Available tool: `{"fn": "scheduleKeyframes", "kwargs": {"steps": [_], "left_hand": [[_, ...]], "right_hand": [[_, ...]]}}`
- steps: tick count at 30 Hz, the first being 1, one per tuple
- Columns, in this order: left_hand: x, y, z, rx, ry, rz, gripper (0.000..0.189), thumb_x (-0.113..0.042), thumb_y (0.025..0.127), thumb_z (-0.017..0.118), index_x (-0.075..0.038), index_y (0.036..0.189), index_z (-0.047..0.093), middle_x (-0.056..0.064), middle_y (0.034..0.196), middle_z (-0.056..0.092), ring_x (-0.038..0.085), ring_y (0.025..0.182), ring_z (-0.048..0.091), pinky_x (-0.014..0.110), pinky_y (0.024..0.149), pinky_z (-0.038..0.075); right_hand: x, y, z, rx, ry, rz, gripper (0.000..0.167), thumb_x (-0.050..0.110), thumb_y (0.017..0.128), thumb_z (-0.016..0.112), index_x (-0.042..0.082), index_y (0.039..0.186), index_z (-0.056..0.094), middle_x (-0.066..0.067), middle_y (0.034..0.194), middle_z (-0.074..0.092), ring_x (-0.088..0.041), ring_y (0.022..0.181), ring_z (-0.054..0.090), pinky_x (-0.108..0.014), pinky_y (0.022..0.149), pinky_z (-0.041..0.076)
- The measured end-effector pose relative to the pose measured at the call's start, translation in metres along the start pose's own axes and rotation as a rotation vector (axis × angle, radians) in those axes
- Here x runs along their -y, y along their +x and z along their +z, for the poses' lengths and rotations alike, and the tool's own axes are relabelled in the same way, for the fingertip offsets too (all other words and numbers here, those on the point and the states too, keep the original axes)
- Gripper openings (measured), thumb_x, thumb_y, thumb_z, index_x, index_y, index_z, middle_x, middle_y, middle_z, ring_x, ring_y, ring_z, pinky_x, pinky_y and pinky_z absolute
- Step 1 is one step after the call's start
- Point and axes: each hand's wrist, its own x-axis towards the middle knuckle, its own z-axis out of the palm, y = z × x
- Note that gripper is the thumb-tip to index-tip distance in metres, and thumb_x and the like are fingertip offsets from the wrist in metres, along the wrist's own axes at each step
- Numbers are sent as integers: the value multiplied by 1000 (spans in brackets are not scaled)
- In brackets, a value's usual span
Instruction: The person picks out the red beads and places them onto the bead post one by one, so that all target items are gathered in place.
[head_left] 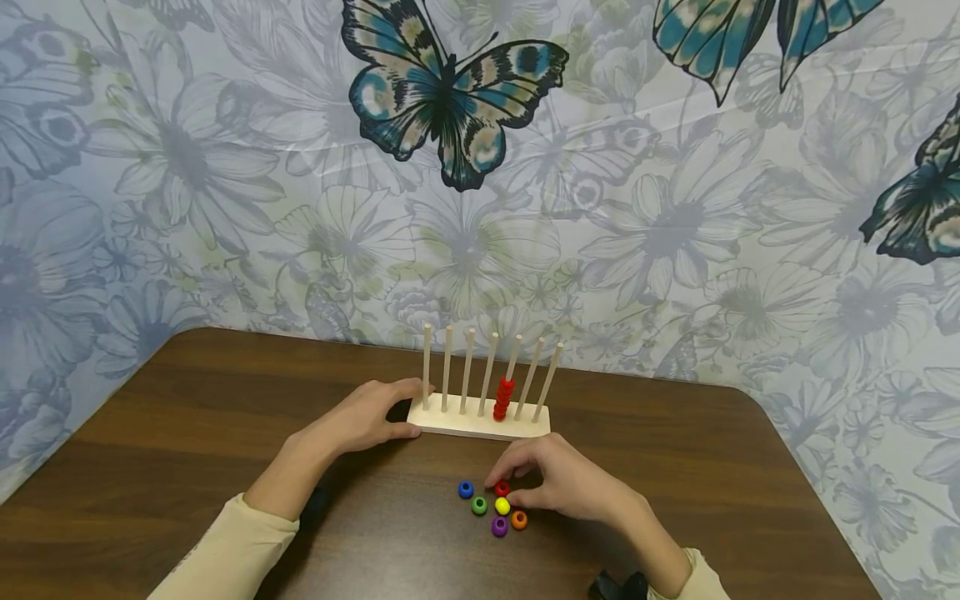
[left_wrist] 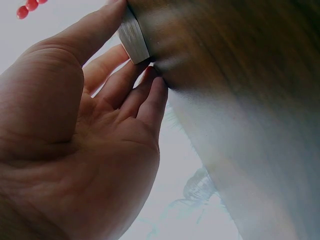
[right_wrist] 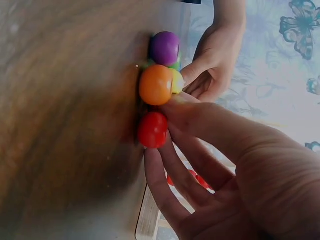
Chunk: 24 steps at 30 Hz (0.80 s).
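At the left end of a pale wooden peg board (head_left: 480,425), my left hand (head_left: 360,419) grips the base, thumb along the front and fingers behind. The left wrist view shows the base's end (left_wrist: 134,42) between thumb and fingers. A stack of red beads (head_left: 503,398) sits on one of its upright pegs. In front of the board, my right hand (head_left: 566,479) pinches a loose red bead (right_wrist: 153,130) at the tabletop. The thumb tip lies right by the yellow bead (head_left: 502,506). Close around are blue (head_left: 466,489), green (head_left: 478,505), purple (head_left: 499,526) and orange (head_left: 519,520) beads.
The brown wooden table (head_left: 187,417) has rounded far corners. Behind it hangs a wall covering (head_left: 480,225) with flowers and butterflies. The other pegs (head_left: 447,367) stand bare. A black object (head_left: 618,586) shows by the right wrist.
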Motion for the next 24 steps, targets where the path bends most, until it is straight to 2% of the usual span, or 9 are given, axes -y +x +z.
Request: {"fn": "scheduleKeyframes", "kwargs": {"steps": [9,16,20,24], "left_hand": [[0,0,0,1,3,-6,56,-23,92,83,-12,144,63,9,137,70,37,122,68,56,102,54],[-1,1,2,-4,2,-2,57,-23,92,83,-12,144,63,11,138,70,38,123,67,57,102,54],[-1,2,2,3,-3,-11,57,-24,92,83,-13,144,63,10,139,69,38,123,67,57,101,54],[0,1,2,8,0,-22,58,-24,92,83,-13,145,62,10,139,69,38,124,67,57,101,54]], "right_hand": [[1,0,0,-54,-82,12,21,8,93,81,22,109,80,14,108,75,-4,103,68,-29,92,58],[4,-5,-11,-178,-73,-5,21,6,91,82,18,108,80,13,104,76,-10,95,70,-34,90,60],[8,-7,-19,-255,-63,-47,22,3,90,82,16,107,80,9,103,77,-11,94,72,-38,87,63],[12,-7,-29,-336,-64,-106,25,1,89,82,19,106,79,6,103,77,-10,94,73,-36,84,64]]}}
